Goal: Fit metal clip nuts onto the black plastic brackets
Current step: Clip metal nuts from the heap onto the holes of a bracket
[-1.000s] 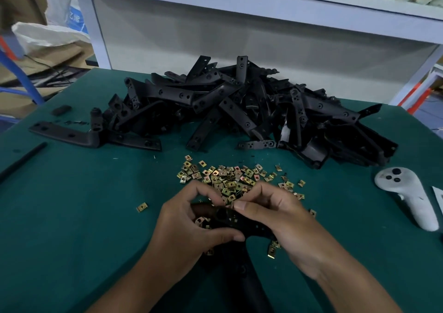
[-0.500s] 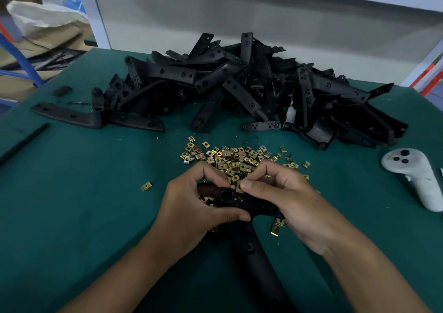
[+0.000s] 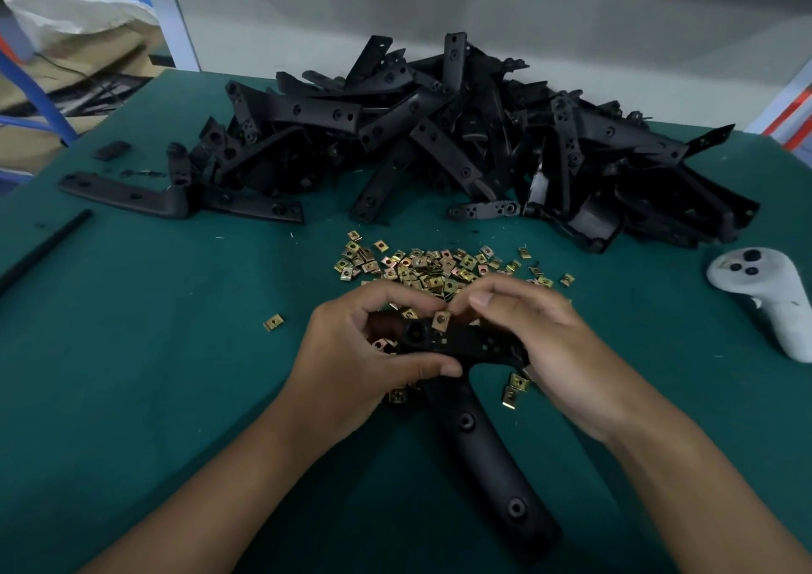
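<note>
Near the front edge of the green worktop [image 3: 175, 375], the left hand [image 3: 351, 362] curls its grip round the short arm of an L-shaped black bracket [image 3: 474, 433], thumb under, fingers over the top. The right hand [image 3: 549, 345] pinches one brass-coloured clip nut [image 3: 440, 320] at the bracket's upper edge, beside a round hole; whether it is already seated I cannot tell.

The nut looks small and springy, so if it goes on crooked it may skip out of the fingertips and land among the loose clip nuts [image 3: 430, 266] just behind the hands. The bracket's long arm rests on the worktop toward the person, and a hard push could swing it and scatter the nuts [image 3: 512, 391] lying beside it.

No bin or tray shows: nuts lie bare on the cloth, brackets in an open heap [image 3: 461, 142] farther back. A white controller [image 3: 764, 292] lies to the right.
</note>
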Available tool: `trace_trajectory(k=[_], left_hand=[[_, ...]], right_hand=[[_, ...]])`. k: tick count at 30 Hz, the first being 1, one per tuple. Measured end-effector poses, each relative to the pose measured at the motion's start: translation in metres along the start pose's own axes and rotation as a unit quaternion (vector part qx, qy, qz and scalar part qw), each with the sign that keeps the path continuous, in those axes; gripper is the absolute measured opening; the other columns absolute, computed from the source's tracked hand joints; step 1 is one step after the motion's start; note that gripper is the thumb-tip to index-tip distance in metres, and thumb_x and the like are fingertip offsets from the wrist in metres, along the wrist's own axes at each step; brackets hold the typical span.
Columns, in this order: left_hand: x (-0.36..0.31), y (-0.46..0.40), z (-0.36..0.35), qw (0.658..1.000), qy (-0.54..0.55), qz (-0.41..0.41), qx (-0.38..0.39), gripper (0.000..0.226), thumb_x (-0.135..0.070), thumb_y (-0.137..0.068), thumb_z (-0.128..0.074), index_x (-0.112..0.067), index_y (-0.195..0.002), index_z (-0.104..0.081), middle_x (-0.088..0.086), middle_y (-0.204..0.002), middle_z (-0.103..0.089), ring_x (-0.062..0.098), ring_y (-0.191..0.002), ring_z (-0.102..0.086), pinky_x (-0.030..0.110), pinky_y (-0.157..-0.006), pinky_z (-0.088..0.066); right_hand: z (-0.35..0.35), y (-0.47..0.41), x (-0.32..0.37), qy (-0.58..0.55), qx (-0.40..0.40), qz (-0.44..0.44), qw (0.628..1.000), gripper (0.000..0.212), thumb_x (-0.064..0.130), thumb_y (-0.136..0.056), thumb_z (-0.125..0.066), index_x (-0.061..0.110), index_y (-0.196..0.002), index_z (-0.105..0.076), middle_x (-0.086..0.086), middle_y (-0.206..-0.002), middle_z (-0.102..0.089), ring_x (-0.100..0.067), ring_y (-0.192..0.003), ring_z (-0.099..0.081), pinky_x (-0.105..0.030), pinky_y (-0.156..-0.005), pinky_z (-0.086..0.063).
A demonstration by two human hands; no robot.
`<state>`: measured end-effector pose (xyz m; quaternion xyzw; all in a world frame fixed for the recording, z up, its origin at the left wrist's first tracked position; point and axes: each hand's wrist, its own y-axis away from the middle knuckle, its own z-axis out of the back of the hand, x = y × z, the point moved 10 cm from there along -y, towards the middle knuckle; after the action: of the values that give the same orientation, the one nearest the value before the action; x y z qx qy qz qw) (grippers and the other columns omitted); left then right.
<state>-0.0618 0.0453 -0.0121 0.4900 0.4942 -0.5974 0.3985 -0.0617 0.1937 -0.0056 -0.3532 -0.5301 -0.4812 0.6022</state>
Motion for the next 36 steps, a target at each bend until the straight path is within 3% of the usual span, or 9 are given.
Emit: trace_trajectory(k=[3, 6, 10, 15, 22, 28, 31, 33, 36], left_hand=[[0.002, 0.0, -0.001, 1.0, 0.015, 0.007, 0.001, 0.04, -0.041, -0.051, -0.094, -0.031, -0.086, -0.076, -0.003, -0.083, -0.076, 0.012, -0.074, -0.069, 0.023, -0.068, -0.058], [0.007, -0.001, -0.003, 0.999, 0.034, 0.02, 0.011, 0.043, -0.048, -0.051, -0.094, -0.031, -0.086, -0.076, -0.002, -0.084, -0.075, 0.014, -0.078, -0.07, 0.026, -0.071, -0.058], [0.007, -0.001, -0.006, 0.999, 0.02, 0.018, 0.026, 0.043, -0.049, -0.052, -0.094, -0.033, -0.086, -0.074, -0.006, -0.082, -0.074, 0.008, -0.076, -0.068, 0.02, -0.069, -0.056], [0.007, -0.002, -0.007, 0.999, 0.035, 0.02, 0.033, 0.03, -0.035, -0.064, -0.086, -0.037, -0.088, -0.069, -0.009, -0.085, -0.072, 0.006, -0.079, -0.067, 0.018, -0.071, -0.054], [0.006, 0.0, -0.009, 0.996, 0.074, 0.034, 0.048, 0.027, -0.027, -0.077, -0.081, -0.028, -0.099, -0.066, -0.014, -0.083, -0.065, 0.003, -0.076, -0.062, 0.014, -0.067, -0.051], [0.006, 0.001, -0.014, 0.994, 0.076, 0.038, 0.064, 0.027, -0.018, -0.082, -0.074, -0.027, -0.106, -0.064, -0.014, -0.086, -0.066, 0.003, -0.078, -0.066, 0.013, -0.068, -0.052], [0.007, 0.002, -0.015, 0.994, 0.079, 0.039, 0.064, 0.027, -0.017, -0.083, -0.073, -0.027, -0.106, -0.064, -0.014, -0.087, -0.067, 0.004, -0.079, -0.066, 0.014, -0.069, -0.052], [0.008, 0.002, -0.014, 0.994, 0.082, 0.041, 0.06, 0.028, -0.017, -0.082, -0.074, -0.027, -0.106, -0.064, -0.013, -0.089, -0.069, 0.004, -0.081, -0.066, 0.015, -0.07, -0.052], [0.008, 0.002, -0.013, 0.994, 0.084, 0.043, 0.059, 0.029, -0.02, -0.082, -0.076, -0.027, -0.107, -0.064, -0.008, -0.091, -0.07, 0.007, -0.083, -0.067, 0.016, -0.071, -0.054]], right_hand=[[0.006, -0.002, -0.014, -0.126, -0.026, -0.05, 0.99, 0.024, 0.023, -0.101, -0.05, 0.021, -0.093, -0.073, 0.001, -0.095, -0.073, -0.01, -0.087, -0.066, -0.022, -0.076, -0.05], [0.014, -0.004, -0.026, -0.284, -0.048, -0.098, 0.953, 0.027, 0.003, -0.082, -0.048, 0.014, -0.1, -0.066, -0.005, -0.097, -0.072, -0.009, -0.073, -0.056, -0.023, -0.066, -0.048], [0.017, -0.005, -0.036, -0.381, -0.044, -0.137, 0.913, 0.049, -0.023, -0.082, -0.033, 0.0, -0.119, -0.057, -0.015, -0.105, -0.074, -0.016, -0.085, -0.073, -0.024, -0.067, -0.059], [0.013, -0.007, -0.041, -0.403, -0.032, -0.134, 0.905, 0.043, -0.004, -0.082, -0.055, -0.004, -0.126, -0.057, -0.024, -0.119, -0.07, -0.027, -0.105, -0.073, -0.028, -0.078, -0.061], [0.016, -0.01, -0.048, -0.388, -0.043, -0.145, 0.909, 0.028, 0.015, -0.086, -0.062, -0.002, -0.108, -0.068, -0.006, -0.089, -0.077, -0.002, -0.055, -0.06, -0.022, -0.066, -0.056], [0.017, -0.012, -0.046, -0.366, -0.053, -0.124, 0.921, 0.014, 0.021, -0.086, -0.064, 0.011, -0.092, -0.072, 0.0, -0.073, -0.061, -0.004, -0.049, -0.042, -0.017, -0.047, -0.03], [0.018, -0.011, -0.043, -0.329, -0.042, -0.112, 0.937, 0.024, 0.019, -0.088, -0.061, 0.012, -0.103, -0.079, -0.002, -0.082, -0.064, -0.01, -0.058, -0.046, -0.024, -0.063, -0.036], [0.02, -0.01, -0.043, -0.286, -0.037, -0.108, 0.951, 0.029, 0.018, -0.088, -0.062, 0.016, -0.112, -0.078, -0.007, -0.099, -0.07, -0.028, -0.086, -0.046, -0.039, -0.087, -0.032], [0.021, -0.01, -0.04, -0.244, -0.05, -0.096, 0.964, 0.023, 0.019, -0.083, -0.067, 0.025, -0.102, -0.08, -0.003, -0.1, -0.075, -0.029, -0.105, -0.041, -0.044, -0.094, -0.025]])
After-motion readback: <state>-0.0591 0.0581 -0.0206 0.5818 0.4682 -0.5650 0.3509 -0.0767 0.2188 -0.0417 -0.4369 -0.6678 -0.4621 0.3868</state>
